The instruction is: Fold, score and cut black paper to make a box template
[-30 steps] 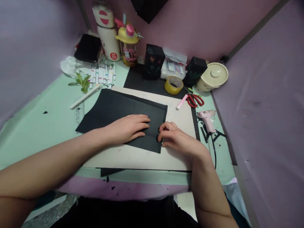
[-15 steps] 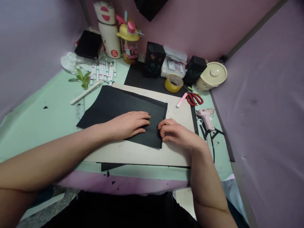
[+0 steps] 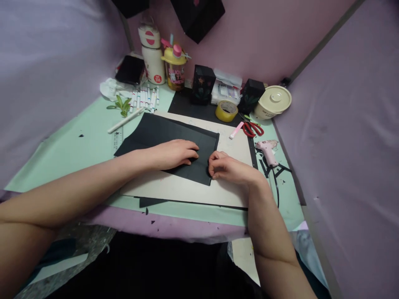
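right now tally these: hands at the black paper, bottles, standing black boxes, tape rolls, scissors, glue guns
Hands at the black paper: 2 (left hand, right hand)
Bottles: 2 (white bottle, yellow-lidded bottle)
Standing black boxes: 2 (one, another)
Tape rolls: 1
Scissors: 1
Glue guns: 1
Total: 9

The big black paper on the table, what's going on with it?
A person has both bare hands at the large sheet of black paper. The left hand rests on top of it, and the right hand has its fingers curled at the right edge, where a narrow strip looks folded. The sheet lies on a flat off-white board. A pale pink glue gun lies off to the right, and no hand is touching it.
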The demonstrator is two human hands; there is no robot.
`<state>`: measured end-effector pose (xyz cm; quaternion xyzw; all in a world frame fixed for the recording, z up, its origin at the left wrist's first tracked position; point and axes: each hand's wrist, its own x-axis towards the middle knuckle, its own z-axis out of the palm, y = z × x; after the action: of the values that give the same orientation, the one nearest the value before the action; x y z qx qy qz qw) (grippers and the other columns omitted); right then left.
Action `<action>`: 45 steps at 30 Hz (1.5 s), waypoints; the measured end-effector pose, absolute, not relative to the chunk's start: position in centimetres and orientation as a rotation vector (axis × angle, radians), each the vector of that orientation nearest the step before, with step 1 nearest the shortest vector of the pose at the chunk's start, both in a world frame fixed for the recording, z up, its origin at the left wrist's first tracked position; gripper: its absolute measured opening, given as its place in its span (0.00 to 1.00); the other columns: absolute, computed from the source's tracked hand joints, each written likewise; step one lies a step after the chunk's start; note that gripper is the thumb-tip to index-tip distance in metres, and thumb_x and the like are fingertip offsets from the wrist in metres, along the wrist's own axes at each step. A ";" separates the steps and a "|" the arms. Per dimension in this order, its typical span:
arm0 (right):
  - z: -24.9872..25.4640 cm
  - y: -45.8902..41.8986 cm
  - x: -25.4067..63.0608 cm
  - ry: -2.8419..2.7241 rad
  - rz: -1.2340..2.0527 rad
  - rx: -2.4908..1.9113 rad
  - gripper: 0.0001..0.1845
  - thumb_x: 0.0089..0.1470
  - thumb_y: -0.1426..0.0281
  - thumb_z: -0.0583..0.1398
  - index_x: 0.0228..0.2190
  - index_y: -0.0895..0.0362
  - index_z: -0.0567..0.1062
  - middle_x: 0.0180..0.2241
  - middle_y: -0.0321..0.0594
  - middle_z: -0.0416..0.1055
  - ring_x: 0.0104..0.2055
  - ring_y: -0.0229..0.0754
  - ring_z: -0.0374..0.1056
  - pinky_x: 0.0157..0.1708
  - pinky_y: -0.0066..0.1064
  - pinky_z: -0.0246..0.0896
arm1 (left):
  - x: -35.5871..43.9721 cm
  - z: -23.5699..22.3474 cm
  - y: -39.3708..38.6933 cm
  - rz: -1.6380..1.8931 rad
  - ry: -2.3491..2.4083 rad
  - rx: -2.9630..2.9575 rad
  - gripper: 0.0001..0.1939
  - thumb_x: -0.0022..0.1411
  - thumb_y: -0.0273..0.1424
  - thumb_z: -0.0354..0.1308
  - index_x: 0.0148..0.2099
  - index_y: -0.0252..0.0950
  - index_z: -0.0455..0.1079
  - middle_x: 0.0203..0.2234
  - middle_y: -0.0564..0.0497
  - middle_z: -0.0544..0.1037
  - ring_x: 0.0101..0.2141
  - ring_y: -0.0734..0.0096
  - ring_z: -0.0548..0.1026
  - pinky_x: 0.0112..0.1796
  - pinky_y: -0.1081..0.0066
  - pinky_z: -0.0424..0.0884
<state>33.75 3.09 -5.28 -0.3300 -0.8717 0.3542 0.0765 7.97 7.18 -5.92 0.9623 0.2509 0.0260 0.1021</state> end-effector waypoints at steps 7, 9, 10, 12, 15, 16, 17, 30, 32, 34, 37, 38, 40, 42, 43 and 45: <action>-5.7 3.5 34.5 -2.518 1.183 -0.920 0.04 0.53 0.76 0.62 0.29 0.55 0.75 0.42 0.40 0.64 0.49 0.43 0.62 0.53 0.37 0.57 | 10.3 -5.4 4.8 0.098 0.854 2.792 0.13 0.64 0.23 0.50 0.46 0.38 0.73 0.46 0.46 0.73 0.45 0.63 0.71 0.45 0.68 0.65; -5.7 3.6 34.5 -2.502 1.218 -0.914 0.04 0.53 0.76 0.62 0.28 0.55 0.75 0.42 0.40 0.64 0.47 0.43 0.63 0.52 0.37 0.58 | 10.9 -5.4 3.9 0.124 0.802 2.775 0.15 0.64 0.22 0.48 0.46 0.38 0.73 0.43 0.47 0.73 0.42 0.64 0.70 0.42 0.69 0.65; -5.6 3.6 34.5 -2.497 1.232 -0.908 0.04 0.53 0.76 0.62 0.28 0.56 0.75 0.42 0.40 0.64 0.47 0.43 0.63 0.51 0.37 0.58 | 11.2 -5.4 3.6 0.141 0.793 2.755 0.14 0.65 0.23 0.49 0.46 0.38 0.73 0.42 0.47 0.73 0.42 0.64 0.70 0.42 0.69 0.65; -5.5 3.6 34.5 -2.486 1.260 -0.894 0.04 0.54 0.75 0.61 0.29 0.56 0.75 0.41 0.39 0.64 0.46 0.42 0.63 0.49 0.36 0.59 | 11.8 -5.3 3.3 0.184 0.842 2.687 0.11 0.64 0.25 0.51 0.43 0.36 0.74 0.40 0.47 0.73 0.42 0.63 0.70 0.44 0.68 0.65; -5.4 3.7 34.6 -2.448 1.278 -0.893 0.03 0.54 0.74 0.61 0.30 0.55 0.75 0.41 0.39 0.64 0.45 0.42 0.63 0.48 0.37 0.59 | 12.7 -5.1 3.3 0.217 0.983 2.570 0.05 0.62 0.27 0.56 0.37 0.35 0.73 0.37 0.47 0.73 0.40 0.63 0.71 0.42 0.67 0.65; -5.4 3.8 34.7 -2.431 1.276 -0.900 0.03 0.54 0.73 0.61 0.30 0.55 0.76 0.40 0.39 0.64 0.45 0.42 0.63 0.48 0.37 0.59 | 13.0 -5.1 3.3 0.230 1.012 2.536 0.03 0.61 0.27 0.57 0.35 0.35 0.72 0.35 0.48 0.73 0.38 0.63 0.72 0.40 0.68 0.65; -5.4 3.8 34.8 -2.415 1.271 -0.906 0.02 0.54 0.73 0.61 0.30 0.55 0.76 0.39 0.39 0.63 0.45 0.42 0.63 0.48 0.37 0.59 | 13.3 -5.1 3.2 0.254 1.024 2.505 0.02 0.61 0.28 0.58 0.35 0.35 0.71 0.33 0.49 0.73 0.37 0.64 0.72 0.37 0.68 0.65; -4.8 3.7 35.4 -2.098 1.676 -0.977 0.09 0.52 0.66 0.64 0.33 0.58 0.73 0.32 0.36 0.72 0.34 0.38 0.67 0.36 0.31 0.62 | 14.8 -7.5 2.1 0.515 1.116 2.291 0.16 0.58 0.37 0.64 0.42 0.39 0.61 0.33 0.52 0.73 0.31 0.65 0.72 0.28 0.69 0.61; -4.5 3.7 35.9 -2.027 1.617 -1.023 0.10 0.51 0.66 0.64 0.35 0.57 0.73 0.35 0.37 0.73 0.36 0.39 0.68 0.39 0.32 0.63 | 14.7 -7.4 2.2 0.503 1.069 2.351 0.15 0.59 0.36 0.63 0.44 0.39 0.63 0.36 0.51 0.74 0.34 0.64 0.73 0.30 0.69 0.63; -4.4 3.7 36.3 -1.991 1.524 -1.083 0.10 0.51 0.66 0.64 0.35 0.57 0.73 0.34 0.38 0.73 0.37 0.40 0.69 0.39 0.33 0.63 | 14.6 -7.4 2.2 0.466 0.988 2.460 0.13 0.62 0.34 0.60 0.47 0.40 0.65 0.39 0.50 0.74 0.38 0.63 0.73 0.33 0.69 0.63; -4.7 3.8 36.4 -2.031 1.451 -1.155 0.09 0.50 0.67 0.63 0.34 0.57 0.72 0.32 0.36 0.73 0.34 0.39 0.68 0.37 0.32 0.63 | 14.5 -7.4 2.2 0.385 0.874 2.649 0.10 0.66 0.32 0.55 0.50 0.44 0.68 0.43 0.51 0.72 0.42 0.64 0.71 0.34 0.70 0.62; -4.8 3.8 36.4 -2.053 1.436 -1.171 0.09 0.49 0.68 0.62 0.34 0.57 0.72 0.31 0.36 0.73 0.34 0.39 0.68 0.36 0.32 0.63 | 14.5 -7.4 2.3 0.354 0.844 2.707 0.09 0.67 0.32 0.53 0.49 0.45 0.69 0.43 0.51 0.72 0.43 0.64 0.70 0.34 0.70 0.62; -5.0 3.9 36.2 -2.096 1.387 -1.204 0.08 0.49 0.68 0.61 0.34 0.57 0.72 0.31 0.36 0.73 0.33 0.39 0.67 0.36 0.31 0.63 | 14.5 -7.5 2.2 0.306 0.794 2.800 0.09 0.68 0.32 0.51 0.45 0.44 0.72 0.42 0.51 0.71 0.43 0.64 0.70 0.33 0.70 0.61; -5.1 3.9 36.1 -2.147 1.318 -1.232 0.08 0.49 0.69 0.60 0.34 0.57 0.72 0.31 0.36 0.73 0.33 0.39 0.67 0.35 0.31 0.63 | 14.6 -7.6 2.2 0.306 0.762 2.845 0.11 0.69 0.33 0.49 0.43 0.42 0.73 0.42 0.50 0.71 0.44 0.63 0.69 0.33 0.70 0.61; -5.2 4.0 36.1 -2.176 1.288 -1.239 0.08 0.49 0.69 0.59 0.34 0.57 0.73 0.32 0.36 0.74 0.33 0.39 0.67 0.36 0.31 0.63 | 14.6 -7.7 2.2 0.334 0.749 2.844 0.12 0.70 0.33 0.48 0.42 0.40 0.73 0.42 0.49 0.72 0.44 0.63 0.69 0.34 0.70 0.62; -5.4 4.0 36.0 -2.227 1.249 -1.244 0.08 0.49 0.70 0.58 0.33 0.57 0.75 0.31 0.36 0.74 0.33 0.39 0.67 0.36 0.31 0.62 | 14.7 -8.0 2.1 0.424 0.722 2.802 0.12 0.70 0.32 0.47 0.41 0.38 0.72 0.41 0.47 0.73 0.43 0.64 0.69 0.37 0.70 0.64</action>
<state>36.05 4.03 -5.38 -0.4331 -0.7752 0.4347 0.1504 14.71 2.11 -7.95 0.9525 0.2453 0.1441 0.1085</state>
